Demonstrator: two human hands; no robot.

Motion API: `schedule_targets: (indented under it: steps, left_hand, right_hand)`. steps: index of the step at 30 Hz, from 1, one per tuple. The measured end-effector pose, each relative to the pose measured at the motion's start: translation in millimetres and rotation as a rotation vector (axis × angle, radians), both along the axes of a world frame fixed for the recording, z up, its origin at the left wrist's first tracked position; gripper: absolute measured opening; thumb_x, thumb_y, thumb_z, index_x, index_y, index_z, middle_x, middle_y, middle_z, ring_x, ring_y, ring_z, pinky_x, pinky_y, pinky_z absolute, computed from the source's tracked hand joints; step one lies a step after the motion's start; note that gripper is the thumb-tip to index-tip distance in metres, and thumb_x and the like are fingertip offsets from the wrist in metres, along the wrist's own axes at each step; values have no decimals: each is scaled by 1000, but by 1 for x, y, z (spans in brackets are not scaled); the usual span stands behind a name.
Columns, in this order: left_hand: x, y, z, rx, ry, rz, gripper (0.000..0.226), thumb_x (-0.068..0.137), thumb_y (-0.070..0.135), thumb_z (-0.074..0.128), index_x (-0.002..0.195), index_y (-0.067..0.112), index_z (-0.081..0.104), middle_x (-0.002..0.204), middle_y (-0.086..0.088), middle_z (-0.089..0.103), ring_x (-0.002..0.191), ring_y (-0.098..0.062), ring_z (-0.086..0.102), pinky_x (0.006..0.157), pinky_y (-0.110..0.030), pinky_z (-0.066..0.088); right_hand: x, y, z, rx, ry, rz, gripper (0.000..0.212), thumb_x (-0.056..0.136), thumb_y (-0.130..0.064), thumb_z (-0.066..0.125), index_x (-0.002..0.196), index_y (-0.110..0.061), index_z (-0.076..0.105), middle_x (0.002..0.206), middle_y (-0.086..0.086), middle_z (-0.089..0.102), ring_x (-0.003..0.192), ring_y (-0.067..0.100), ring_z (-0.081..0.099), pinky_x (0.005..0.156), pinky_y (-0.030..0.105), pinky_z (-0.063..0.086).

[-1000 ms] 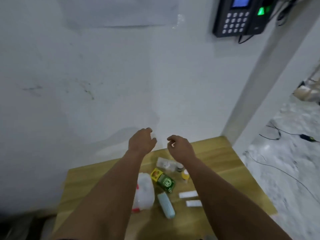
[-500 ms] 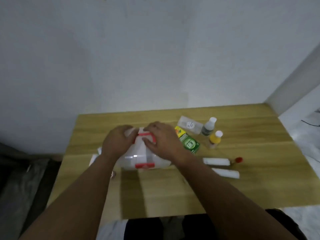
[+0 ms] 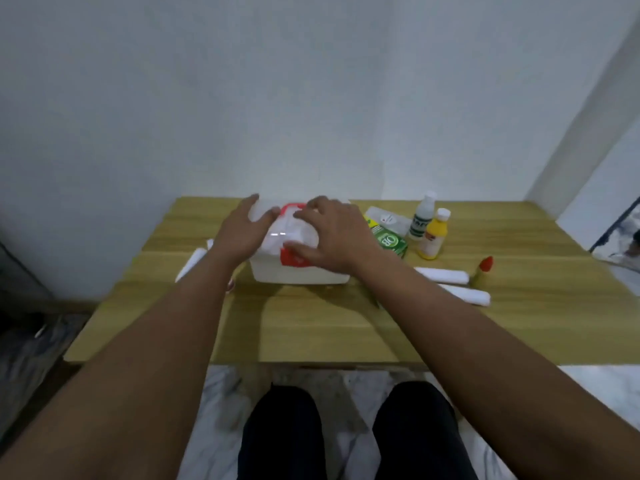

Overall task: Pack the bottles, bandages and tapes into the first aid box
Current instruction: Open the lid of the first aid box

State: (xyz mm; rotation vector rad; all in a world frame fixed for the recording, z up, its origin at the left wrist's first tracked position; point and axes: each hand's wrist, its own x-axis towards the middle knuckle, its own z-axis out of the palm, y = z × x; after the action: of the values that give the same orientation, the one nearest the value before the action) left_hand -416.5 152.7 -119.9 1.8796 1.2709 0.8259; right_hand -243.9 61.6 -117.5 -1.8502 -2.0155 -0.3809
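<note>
The wooden table (image 3: 311, 327) was the biggest thing in front of me, and my first aid box (image 3: 298, 271) sat on it near the middle, white with a clear lid and red bits. Nothing was packed yet, as far as I could tell, and the lid looked closed. My left hand (image 3: 242, 233) lay on the left side of the lid with the fingers spread and bent over the top, holding it. My right hand (image 3: 332, 233) lay on the right side, fingers spread wide too, with my thumb pressed by the red clasp (image 3: 291, 259) at the front. I think I was about to open the box. To do that well, I should keep my left hand firm so the box would not slide, and push the clasp up with my thumb, gently, so the box would not tip. Just right of the box was a green box (image 3: 389, 242), then a clear packet (image 3: 388, 220) behind it. Two white rolls (image 3: 450, 276) lay near my right arm, and another white roll (image 3: 192, 261) lay by my left arm. A yellow bottle (image 3: 433, 235) and a white bottle (image 3: 422, 218) stood side by side. The smallest was a little red-capped bottle (image 3: 485, 270), far right.
</note>
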Motion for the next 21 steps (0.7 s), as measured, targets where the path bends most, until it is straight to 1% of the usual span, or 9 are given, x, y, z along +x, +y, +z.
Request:
schedule_targets:
  steps: [3, 5, 7, 9, 11, 13, 15, 18, 21]
  left_hand:
    - [-11, -21, -13, 3, -131, 10, 63, 100, 51, 55, 157, 28, 40, 163, 0, 37, 149, -21, 34, 119, -35, 27]
    - [-17, -33, -20, -11, -182, -5, 55, 105, 40, 47, 158, 33, 36, 164, 5, 34, 151, -18, 30, 116, -27, 22]
    - [-22, -43, -27, -17, -177, -33, 56, 106, 28, 39, 160, 35, 29, 165, 10, 30, 152, -14, 25, 109, -20, 16]
    - [-25, -48, -31, -23, -172, -66, 62, 103, 25, 39, 161, 42, 23, 163, 11, 31, 149, -16, 28, 110, -25, 22]
    - [-27, -48, -36, -33, -142, -99, 73, 97, 25, 48, 158, 51, 17, 153, 10, 40, 136, -17, 44, 107, -35, 41]
    - [-28, -50, -39, -25, -107, -114, 86, 92, 22, 58, 158, 52, 12, 142, 10, 44, 122, -15, 51, 94, -34, 51]
    - [-28, -51, -42, 11, -119, -134, 94, 89, 21, 69, 159, 47, 11, 143, 13, 41, 122, -11, 49, 89, -28, 49]
    - [-23, -48, -43, 65, -140, -137, 108, 81, 34, 85, 160, 39, 12, 143, 20, 35, 130, -10, 43, 99, -29, 43]
    - [-18, -46, -49, 69, -153, -87, 122, 71, 50, 88, 162, 34, 9, 156, 11, 36, 140, -19, 40, 105, -36, 43]
  right_hand:
    - [0, -15, -7, -76, -115, -5, 86, 76, -74, 60, 145, -24, 52, 148, 12, 51, 133, 33, 51, 111, 56, 36]
    - [1, -19, -12, -98, -165, -2, 93, 73, -65, 71, 151, -23, 44, 152, 14, 45, 138, 34, 44, 115, 57, 30]
    - [1, -20, -15, -96, -171, -12, 95, 72, -57, 75, 153, -21, 40, 151, 15, 42, 138, 35, 43, 116, 58, 28]
    - [0, -21, -15, -105, -179, -55, 96, 74, -54, 75, 156, -22, 34, 154, 14, 38, 141, 34, 38, 118, 58, 24]
    - [-1, -22, -15, -125, -172, -91, 95, 78, -52, 72, 157, -23, 30, 158, 12, 33, 146, 32, 31, 121, 59, 18]
    - [1, -22, -17, -121, -153, -75, 92, 77, -52, 71, 155, -24, 32, 159, 11, 34, 147, 31, 31, 121, 60, 16]
    - [5, -23, -18, -112, -139, -37, 89, 74, -55, 70, 151, -24, 36, 157, 11, 38, 146, 31, 34, 120, 63, 17]
    - [12, -22, -21, -58, -97, 32, 72, 78, -52, 60, 143, -22, 45, 153, 10, 45, 143, 30, 39, 116, 65, 24]
    - [22, -19, -24, 41, -97, 126, 50, 83, -43, 55, 127, -20, 56, 142, 8, 56, 135, 30, 49, 112, 66, 32]
